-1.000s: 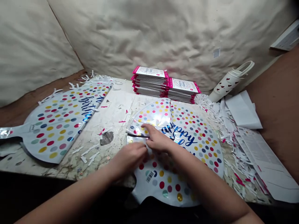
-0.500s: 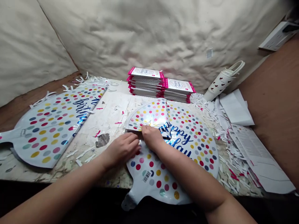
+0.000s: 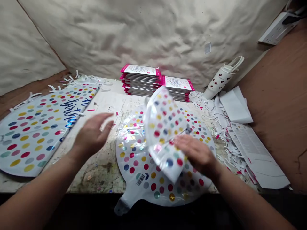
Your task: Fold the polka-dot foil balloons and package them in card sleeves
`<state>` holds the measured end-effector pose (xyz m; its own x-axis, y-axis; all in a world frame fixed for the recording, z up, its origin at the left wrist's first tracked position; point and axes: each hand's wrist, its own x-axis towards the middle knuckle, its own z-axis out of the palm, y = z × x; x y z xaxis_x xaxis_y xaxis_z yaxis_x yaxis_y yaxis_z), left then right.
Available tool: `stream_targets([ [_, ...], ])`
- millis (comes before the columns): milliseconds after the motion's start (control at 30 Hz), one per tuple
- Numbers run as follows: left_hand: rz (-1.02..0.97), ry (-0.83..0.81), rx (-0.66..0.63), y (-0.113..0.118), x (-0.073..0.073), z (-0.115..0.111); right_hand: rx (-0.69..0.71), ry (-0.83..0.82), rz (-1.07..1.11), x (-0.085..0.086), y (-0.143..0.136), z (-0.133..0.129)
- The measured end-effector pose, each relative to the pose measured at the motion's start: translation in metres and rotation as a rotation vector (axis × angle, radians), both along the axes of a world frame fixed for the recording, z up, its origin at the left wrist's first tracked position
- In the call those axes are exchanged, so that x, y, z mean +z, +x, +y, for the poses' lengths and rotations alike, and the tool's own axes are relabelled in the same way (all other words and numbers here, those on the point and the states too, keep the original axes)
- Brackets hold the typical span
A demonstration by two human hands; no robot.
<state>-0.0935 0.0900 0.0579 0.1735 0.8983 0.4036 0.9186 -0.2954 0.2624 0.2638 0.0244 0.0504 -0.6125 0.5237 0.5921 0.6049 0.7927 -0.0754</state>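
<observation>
Head view. The right hand (image 3: 196, 153) grips a folded polka-dot foil balloon (image 3: 165, 124) by its near right side, fingers across the upper face and thumb hidden. The folded piece is tilted, raised in part and blurred, above a flat round foil balloon (image 3: 153, 185) whose tail points toward the person. The left hand (image 3: 92, 132) holds nothing; its thumb and fingers are spread over the table (image 3: 93, 174), between the round balloon and a half-folded foil balloon (image 3: 35, 131). Behind stand a taller packet stack (image 3: 141, 83) and a lower packet stack (image 3: 177, 89).

For sound handling, the grip should probably pinch every layer together, since slick foil is likely to slide and spring apart along its folds; the spread left hand is well placed to steady the loose edge, and a slow turn should avoid dragging the sheet beneath.

Compared with half a second earlier, the folded piece no longer lies flat with both hands at its near edge: it is lifted and turned, and the left hand has drawn away leftward.
</observation>
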Motion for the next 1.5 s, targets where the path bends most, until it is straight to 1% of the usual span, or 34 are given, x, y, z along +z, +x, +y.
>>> stream_targets([
  [33,-0.050,0.172,0.030,0.004,0.009,0.000,0.074,-0.070,-0.041,-0.012,-0.004,-0.009],
  [67,-0.079,0.311,-0.005,0.012,0.015,0.000,0.123,-0.126,-0.080,-0.022,-0.007,-0.016],
  [100,-0.083,0.388,-0.110,0.024,0.018,0.000,0.157,-0.168,-0.112,-0.031,-0.007,-0.021],
  [133,-0.057,0.397,-0.279,0.040,0.016,0.000,0.181,-0.196,-0.136,-0.037,-0.006,-0.024],
  [167,-0.006,0.347,-0.493,0.058,0.012,0.000,0.198,-0.212,-0.158,-0.042,-0.005,-0.026],
  [200,0.082,0.237,-0.712,0.076,0.004,0.000,0.204,-0.212,-0.174,-0.045,-0.003,-0.027],
  [233,0.184,0.118,-0.878,0.095,-0.006,0.001,0.197,-0.199,-0.183,-0.047,-0.001,-0.028],
  [267,0.276,-0.004,-0.969,0.111,-0.017,0.002,0.180,-0.171,-0.179,-0.049,0.001,-0.029],
  [300,0.337,-0.109,-0.989,0.125,-0.028,0.003,0.156,-0.132,-0.163,-0.050,0.002,-0.031],
  [367,0.391,-0.260,-0.948,0.144,-0.045,0.004,0.115,-0.056,-0.109,-0.054,0.003,-0.037],
  [433,0.383,-0.335,-0.886,0.154,-0.054,0.005,0.115,-0.038,-0.065,-0.059,0.005,-0.045],
  [500,0.368,-0.365,-0.837,0.156,-0.054,0.004,0.136,-0.137,-0.030,-0.063,0.008,-0.051],
  [567,0.374,-0.397,-0.801,0.153,-0.052,0.003,0.132,-0.354,0.041,-0.062,0.013,-0.052],
  [633,0.401,-0.433,-0.775,0.140,-0.051,0.006,0.066,-0.629,0.145,-0.056,0.017,-0.049],
  [700,0.432,-0.449,-0.716,0.116,-0.052,0.013,-0.061,-0.896,0.252,-0.047,0.021,-0.041],
  [800,0.457,-0.452,-0.523,0.066,-0.051,0.031,-0.326,-1.189,0.410,-0.034,0.020,-0.022],
  [867,0.405,-0.470,-0.360,0.040,-0.043,0.040,-0.524,-1.331,0.496,-0.029,0.016,-0.006],
  [933,0.241,-0.392,-0.173,0.033,-0.030,0.036,-0.667,-1.431,0.530,-0.028,0.010,0.009],
  [967,0.144,-0.302,-0.109,0.037,-0.023,0.028,-0.712,-1.465,0.525,-0.028,0.008,0.017],
  [1000,0.058,-0.191,-0.083,0.046,-0.017,0.016,-0.739,-1.482,0.512,-0.029,0.006,0.023],
  [1033,0.022,-0.093,-0.126,0.059,-0.013,0.002,-0.755,-1.488,0.494,-0.030,0.004,0.028],
  [1067,0.021,-0.029,-0.251,0.074,-0.012,-0.014,-0.774,-1.490,0.475,-0.031,0.004,0.032],
  [1100,0.084,-0.056,-0.437,0.088,-0.013,-0.030,-0.795,-1.483,0.455,-0.031,0.004,0.035],
  [1133,0.166,-0.131,-0.542,0.102,-0.018,-0.044,-0.815,-1.465,0.431,-0.030,0.006,0.037],
  [1167,0.229,-0.198,-0.587,0.113,-0.024,-0.055,-0.837,-1.436,0.403,-0.029,0.007,0.037],
  [1233,0.313,-0.340,-0.589,0.125,-0.040,-0.068,-0.892,-1.348,0.354,-0.024,0.009,0.032],
  [1267,0.329,-0.389,-0.576,0.127,-0.047,-0.070,-0.930,-1.260,0.329,-0.021,0.007,0.027],
  [1300,0.335,-0.422,-0.568,0.127,-0.053,-0.069,-0.951,-1.121,0.293,-0.019,0.004,0.021],
  [1333,0.333,-0.437,-0.567,0.126,-0.057,-0.067,-0.926,-0.942,0.238,-0.019,-0.002,0.014],
  [1367,0.329,-0.439,-0.569,0.124,-0.060,-0.065,-0.835,-0.751,0.160,-0.019,-0.009,0.006],
  [1400,0.323,-0.433,-0.571,0.122,-0.062,-0.063,-0.687,-0.580,0.060,-0.022,-0.017,-0.002],
  [1433,0.318,-0.425,-0.571,0.120,-0.062,-0.062,-0.521,-0.458,-0.048,-0.026,-0.025,-0.008],
  [1467,0.316,-0.419,-0.571,0.119,-0.062,-0.061,-0.379,-0.409,-0.148,-0.030,-0.032,-0.014],
  [1500,0.317,-0.417,-0.574,0.119,-0.061,-0.061,-0.301,-0.436,-0.228,-0.035,-0.036,-0.017],
])
